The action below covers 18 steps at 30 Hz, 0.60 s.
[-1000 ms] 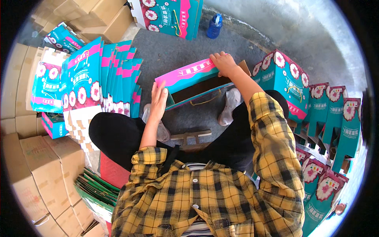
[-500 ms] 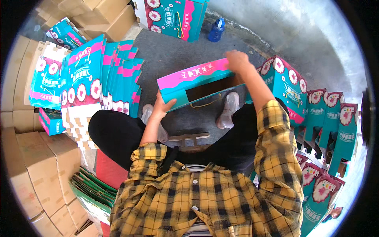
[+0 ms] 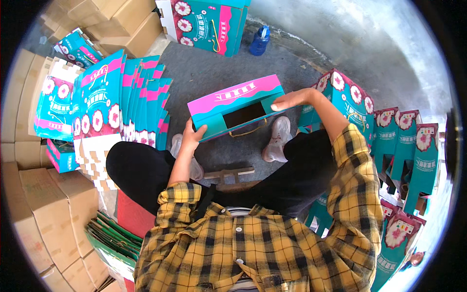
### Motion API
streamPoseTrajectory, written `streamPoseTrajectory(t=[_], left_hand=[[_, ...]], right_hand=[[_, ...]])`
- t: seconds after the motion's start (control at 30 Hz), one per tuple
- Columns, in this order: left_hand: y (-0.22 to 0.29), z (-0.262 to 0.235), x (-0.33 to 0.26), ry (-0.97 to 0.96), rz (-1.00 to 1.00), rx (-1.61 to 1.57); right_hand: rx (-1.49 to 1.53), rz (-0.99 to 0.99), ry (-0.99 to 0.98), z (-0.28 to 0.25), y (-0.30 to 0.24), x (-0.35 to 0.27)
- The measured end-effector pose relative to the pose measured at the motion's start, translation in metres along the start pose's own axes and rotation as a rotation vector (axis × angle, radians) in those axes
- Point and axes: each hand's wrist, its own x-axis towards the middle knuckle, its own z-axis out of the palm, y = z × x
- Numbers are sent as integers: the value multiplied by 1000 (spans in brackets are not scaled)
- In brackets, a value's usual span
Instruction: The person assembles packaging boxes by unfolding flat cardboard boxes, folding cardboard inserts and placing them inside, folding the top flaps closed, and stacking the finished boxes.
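A teal and pink gift carton (image 3: 206,118) is held between my knees, tilted so that its partly open side faces me. End flaps lie folded in at both ends, around a dark rectangular opening, and a yellow cord handle (image 3: 248,130) hangs along the near edge. My left hand (image 3: 191,135) grips the carton's left end, thumb over the near corner. At the opposite end my right hand (image 3: 295,99) holds the carton, its thumb side pressing on the right flap; the other fingers are partly hidden.
Flat teal cartons (image 3: 99,97) lean in a fanned stack on the left, beside brown boxes (image 3: 44,209). Made-up cartons (image 3: 350,104) stand on the right. Ahead are more flat cartons (image 3: 204,24) and a blue bottle (image 3: 260,41). A small wooden piece (image 3: 228,173) lies between my feet.
My right hand has moved down from the carton's far right corner onto its right end. The right flap now lies folded in, so the opening looks shorter. My left hand keeps its grip.
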Motion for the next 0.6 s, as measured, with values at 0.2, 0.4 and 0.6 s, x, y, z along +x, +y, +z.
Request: streamPoseTrajectory(t=[0.2,0.4,0.6], left_hand=[[19,6,-10,75,-95,-10],[51,17,-17,177,-412,-212],[33,22,-4,116,-338,161]], right_hand=[[-252,-35,297,-15,9,-3],[-397,126,887,-22,29,35],[54,102,623,-24,49,55]])
